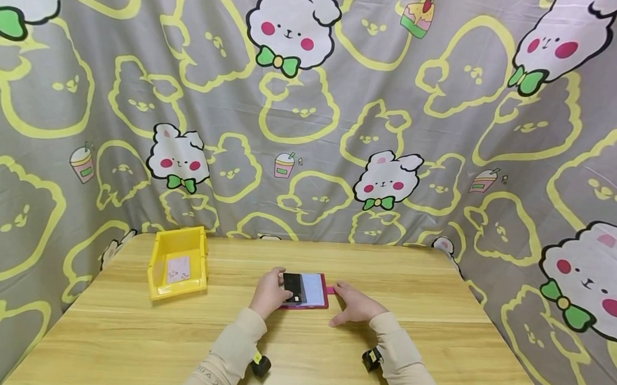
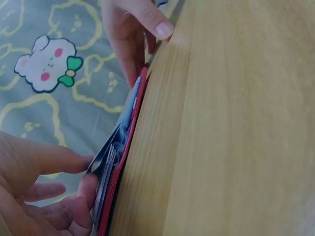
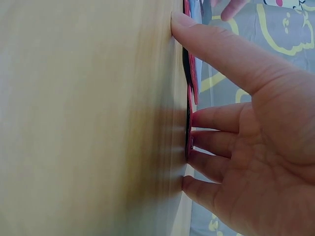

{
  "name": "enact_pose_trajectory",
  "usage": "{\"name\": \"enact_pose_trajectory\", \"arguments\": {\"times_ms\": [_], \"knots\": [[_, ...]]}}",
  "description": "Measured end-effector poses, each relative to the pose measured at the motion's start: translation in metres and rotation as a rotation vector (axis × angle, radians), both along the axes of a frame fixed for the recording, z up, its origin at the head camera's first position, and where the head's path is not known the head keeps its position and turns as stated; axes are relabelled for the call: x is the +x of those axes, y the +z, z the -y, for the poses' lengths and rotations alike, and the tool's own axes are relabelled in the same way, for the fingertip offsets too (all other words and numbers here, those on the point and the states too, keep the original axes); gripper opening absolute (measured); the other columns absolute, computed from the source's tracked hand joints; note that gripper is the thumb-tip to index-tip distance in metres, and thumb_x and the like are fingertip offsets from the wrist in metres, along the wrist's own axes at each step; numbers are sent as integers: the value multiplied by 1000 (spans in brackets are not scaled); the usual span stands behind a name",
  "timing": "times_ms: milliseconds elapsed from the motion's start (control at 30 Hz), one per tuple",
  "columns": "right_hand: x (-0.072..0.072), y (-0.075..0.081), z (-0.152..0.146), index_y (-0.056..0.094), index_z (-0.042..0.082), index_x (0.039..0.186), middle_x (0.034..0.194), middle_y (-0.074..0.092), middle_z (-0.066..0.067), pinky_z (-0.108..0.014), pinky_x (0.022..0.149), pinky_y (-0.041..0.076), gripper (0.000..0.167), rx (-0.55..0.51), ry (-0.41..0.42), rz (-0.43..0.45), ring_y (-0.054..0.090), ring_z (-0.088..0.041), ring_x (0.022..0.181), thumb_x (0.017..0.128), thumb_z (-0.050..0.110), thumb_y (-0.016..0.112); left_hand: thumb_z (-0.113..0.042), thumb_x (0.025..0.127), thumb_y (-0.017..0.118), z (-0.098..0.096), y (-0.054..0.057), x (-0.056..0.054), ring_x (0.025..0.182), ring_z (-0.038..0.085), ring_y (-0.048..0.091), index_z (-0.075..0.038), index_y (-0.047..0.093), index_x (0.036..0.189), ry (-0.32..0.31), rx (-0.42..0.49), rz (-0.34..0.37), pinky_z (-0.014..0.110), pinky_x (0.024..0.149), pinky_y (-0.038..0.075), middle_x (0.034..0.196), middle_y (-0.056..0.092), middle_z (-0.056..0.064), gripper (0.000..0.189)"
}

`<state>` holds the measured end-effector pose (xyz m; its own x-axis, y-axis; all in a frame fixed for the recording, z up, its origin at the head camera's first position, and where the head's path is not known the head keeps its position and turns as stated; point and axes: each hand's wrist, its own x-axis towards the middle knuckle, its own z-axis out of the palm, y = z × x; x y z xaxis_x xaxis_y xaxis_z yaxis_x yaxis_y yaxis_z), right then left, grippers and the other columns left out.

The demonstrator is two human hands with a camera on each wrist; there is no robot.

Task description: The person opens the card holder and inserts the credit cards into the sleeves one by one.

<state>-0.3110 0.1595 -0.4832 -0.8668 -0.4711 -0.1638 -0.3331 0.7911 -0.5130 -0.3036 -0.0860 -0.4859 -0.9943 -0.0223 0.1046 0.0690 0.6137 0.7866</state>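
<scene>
A red card holder (image 1: 326, 299) lies opened on the table, with pale clear sleeves (image 1: 313, 288) inside it. On its left half a black card (image 1: 293, 282) shows. My left hand (image 1: 268, 294) is at the holder's left side, and in the left wrist view its thumb and a finger pinch a raised dark leaf or card (image 2: 101, 155); which of the two I cannot tell. Off the holder's right edge sticks a pink strap (image 1: 331, 290). My right hand (image 1: 357, 305) touches this strap with straight fingers, its thumb resting on the table.
At the back left stands a yellow bin (image 1: 179, 292) with a pink patterned card (image 1: 179, 269) in it. The wooden table (image 1: 415, 269) meets a patterned curtain (image 1: 308, 204) behind. Small black wrist devices (image 1: 261, 365) sit by both sleeves.
</scene>
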Motion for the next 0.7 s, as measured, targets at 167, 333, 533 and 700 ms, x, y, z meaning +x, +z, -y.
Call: {"name": "enact_pose_trajectory", "arguments": {"times_ms": [167, 333, 533, 700], "knots": [[1, 0, 0, 36, -9, 145, 155, 28, -28, -53, 119, 27, 99, -9, 0, -4, 28, -44, 144, 70, 31, 87, 0, 74, 79, -3, 2, 0, 95, 28, 61, 3, 54, 132, 5, -12, -5, 44, 87, 54, 102, 64, 17, 63], [2, 1, 1, 35, -8, 146, 156, 27, -28, -53, 119, 26, 99, -14, -7, 7, 27, -43, 144, 70, 31, 87, 0, 77, 76, -8, 4, 1, 93, 26, 62, 2, 54, 131, 9, -26, -5, 43, 84, 55, 101, 66, 15, 58], [2, 3, 1, 35, -8, 146, 156, 26, -27, -53, 119, 26, 99, -7, -10, 13, 26, -43, 145, 71, 30, 87, -1, 78, 71, -15, 9, 3, 90, 25, 63, 3, 56, 129, 9, -27, 0, 42, 82, 55, 96, 68, 14, 53], [1, 3, 2, 36, -8, 146, 156, 27, -27, -52, 119, 27, 99, 2, -14, 9, 27, -43, 145, 71, 32, 87, 0, 79, 69, -21, 14, 5, 91, 25, 60, 3, 56, 130, -16, -36, 9, 41, 81, 54, 99, 67, 16, 53]]}}
